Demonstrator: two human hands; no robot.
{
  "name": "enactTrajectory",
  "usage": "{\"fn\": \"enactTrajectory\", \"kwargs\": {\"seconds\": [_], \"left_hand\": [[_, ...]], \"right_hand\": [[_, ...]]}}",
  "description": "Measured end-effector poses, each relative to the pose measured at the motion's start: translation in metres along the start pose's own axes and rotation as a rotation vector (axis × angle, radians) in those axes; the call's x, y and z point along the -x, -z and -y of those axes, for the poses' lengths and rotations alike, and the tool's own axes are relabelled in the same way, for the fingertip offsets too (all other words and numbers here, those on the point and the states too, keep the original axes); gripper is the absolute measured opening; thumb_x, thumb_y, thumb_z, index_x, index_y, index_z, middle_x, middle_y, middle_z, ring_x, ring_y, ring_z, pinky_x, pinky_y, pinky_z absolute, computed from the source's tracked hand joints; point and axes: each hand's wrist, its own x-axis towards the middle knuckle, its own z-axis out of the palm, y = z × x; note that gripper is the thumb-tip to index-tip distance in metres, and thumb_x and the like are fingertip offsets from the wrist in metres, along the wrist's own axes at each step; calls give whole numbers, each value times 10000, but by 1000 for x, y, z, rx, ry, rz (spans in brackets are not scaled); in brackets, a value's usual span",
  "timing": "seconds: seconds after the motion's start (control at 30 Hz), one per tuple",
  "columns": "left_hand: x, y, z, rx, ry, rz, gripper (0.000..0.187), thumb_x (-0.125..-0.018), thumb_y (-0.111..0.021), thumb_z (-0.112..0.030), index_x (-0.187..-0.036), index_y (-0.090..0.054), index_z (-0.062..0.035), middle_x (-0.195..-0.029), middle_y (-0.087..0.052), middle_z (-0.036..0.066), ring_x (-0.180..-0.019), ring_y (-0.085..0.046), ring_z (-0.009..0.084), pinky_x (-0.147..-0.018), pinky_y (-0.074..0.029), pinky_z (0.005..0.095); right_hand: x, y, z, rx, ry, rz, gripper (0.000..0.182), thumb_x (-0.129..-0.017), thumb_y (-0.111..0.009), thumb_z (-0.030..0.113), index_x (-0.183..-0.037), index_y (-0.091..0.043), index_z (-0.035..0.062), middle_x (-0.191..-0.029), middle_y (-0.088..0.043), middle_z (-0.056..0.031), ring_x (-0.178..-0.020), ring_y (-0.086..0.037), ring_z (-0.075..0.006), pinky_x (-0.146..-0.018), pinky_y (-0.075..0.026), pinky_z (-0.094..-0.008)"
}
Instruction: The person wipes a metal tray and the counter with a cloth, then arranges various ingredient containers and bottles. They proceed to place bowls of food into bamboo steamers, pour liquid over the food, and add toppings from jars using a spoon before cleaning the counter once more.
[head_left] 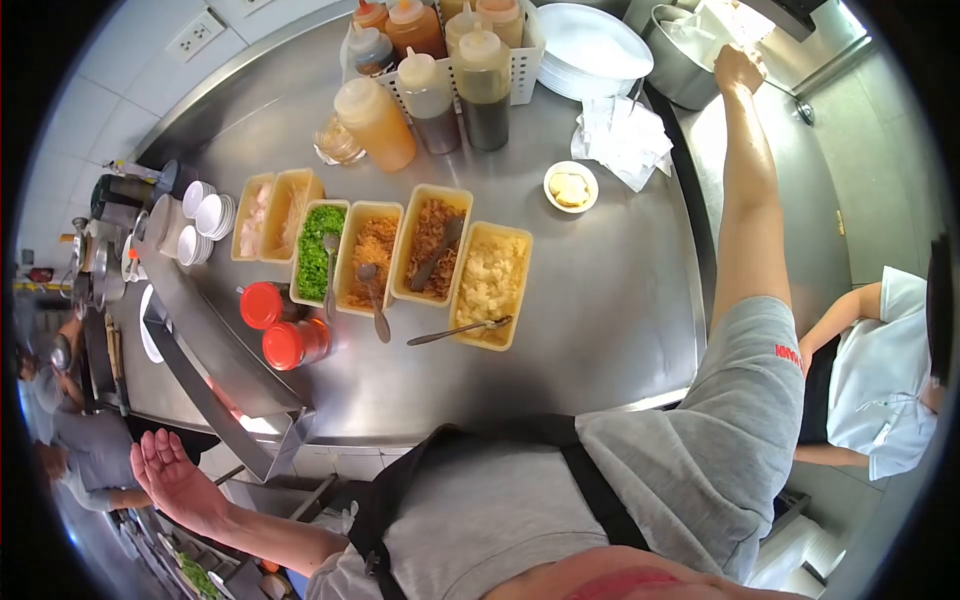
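My right hand (pixel 738 70) is stretched far out to the back right, beside a grey metal pot (pixel 682 62) with white material in it. Its fingers look closed, and what they hold, if anything, I cannot make out. Out at the lower left, my left hand (pixel 178 484) is held palm up with fingers extended and nothing in it. It is nearest to an angled metal frame (pixel 215 415) at the counter's edge. Nearest my right forearm on the steel counter (pixel 600 300) lie crumpled white paper (pixel 625 140) and a small bowl of pale yellow food (pixel 571 188).
Yellow tubs hold chopped greens (pixel 318 250), shredded orange food (pixel 372 255), brown food (pixel 432 245) and pale mash (pixel 490 280), with spoons. Red-lidded jars (pixel 285 325), squeeze bottles (pixel 430 100) and stacked plates (pixel 595 50) stand around. A person in white (pixel 870 360) is at right; others are left.
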Motion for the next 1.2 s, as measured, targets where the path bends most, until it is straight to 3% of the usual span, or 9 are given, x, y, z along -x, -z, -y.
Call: {"fn": "enactTrajectory", "kwargs": {"seconds": [0.43, 0.67, 0.77, 0.8, 0.87, 1.0, 1.07, 1.13, 1.2], "left_hand": [[2, -15, 10, 109, 58, 61, 321, -876, -444, -146, -1141, -429, 35, -1100, -535, 160, -1035, -505, 247, -946, -374, 373], [8, -48, 34, 119, 43, 60, 316, -862, -481, -172, -1112, -467, 21, -1059, -556, 158, -964, -535, 263, -894, -407, 363], [11, -78, 37, 333, 44, 335, 297, -873, -451, -150, -1120, -461, 14, -1079, -546, 157, -1006, -514, 266, -917, -391, 374], [13, -87, 40, 338, 51, 334, 297, -873, -451, -150, -1120, -461, 14, -1079, -546, 157, -1006, -514, 266, -917, -391, 374], [19, -105, 48, 316, -8, 277, 287, -854, -469, -133, -1095, -469, 22, -1052, -552, 170, -968, -535, 274, -886, -417, 379], [46, -182, 50, 183, 79, 560, 361, -766, -519, -27, -1118, -473, 43, -1116, -550, 177, -1030, -542, 256, -875, -431, 356], [54, -220, 42, 211, -34, 717, 675, -720, -646, -121, -1291, -316, 20, -1353, -318, 156, -1234, -344, 264, -917, -391, 354], [66, -241, 50, 199, -134, 628, 899, -647, -726, -223, -1351, -202, -29, -1395, -174, 192, -1254, -279, 311, -940, -342, 425], [66, -259, 48, 323, -325, 454, 742, -681, -677, -191, -1296, -296, -30, -1336, -265, 219, -1195, -347, 339, -929, -344, 428]], "right_hand": [[10, 17, 1, -386, -217, -260, 277, -744, -535, 250, -944, -643, 92, -1035, -568, -152, -1072, -476, -311, -763, -466, -424], [-7, 26, -38, -884, -619, -458, 239, -697, -528, 195, -827, -521, -5, -863, -564, -213, -662, -598, -310, -655, -500, -415], [0, 30, -65, -2435, -1555, -560, 137, -730, -461, 43, -845, -484, -28, -877, -546, -198, -729, -580, -286, -624, -488, -433], [15, 27, -65, -2429, -1550, -560, 137, -730, -461, 43, -845, -484, -28, -877, -546, -198, -729, -580, -286, -624, -488, -433], [51, 12, -58, -2359, -688, -162, 173, -783, -413, -22, -935, -492, -46, -948, -542, -190, -867, -550, -283, -718, -473, -440], [157, 197, 4, -2670, -1011, 113, 305, -848, -438, 23, -1141, -451, -61, -1088, -534, -155, -1030, -504, -280, -921, -396, -431], [212, 263, 27, -2796, -939, 325, 374, -849, -478, 71, -1201, -424, -41, -1161, -511, -160, -1086, -480, -275, -953, -379, -419], [271, 305, 38, -2805, -561, 637, 427, -841, -506, 84, -1232, -395, -46, -1196, -496, -148, -1115, -465, -262, -968, -371, -386], [332, 277, 62, -2386, 2, 321, 461, -818, -539, 85, -1235, -396, -48, -1185, -504, -133, -1097, -479, -240, -948, -371, -345]]}}
